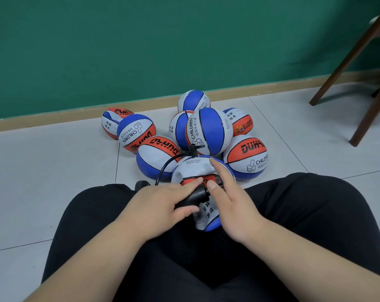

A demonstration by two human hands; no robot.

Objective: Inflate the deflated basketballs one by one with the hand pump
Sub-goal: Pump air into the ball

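the crumpled basketball (197, 171) in the lap looks barely filled, hose (165, 168) plugged in at its 12 o'clock, left hand (160, 205) curled round the hand pump (193, 198), right hand (234, 210) resting loose-fingered on it, while the pile (208, 129) at 12 o'clock seemingly waits.

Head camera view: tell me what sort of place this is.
Probably an indoor school or activity room: grey tiled floor, green wall, wooden furniture legs, a pile of children's basketballs.
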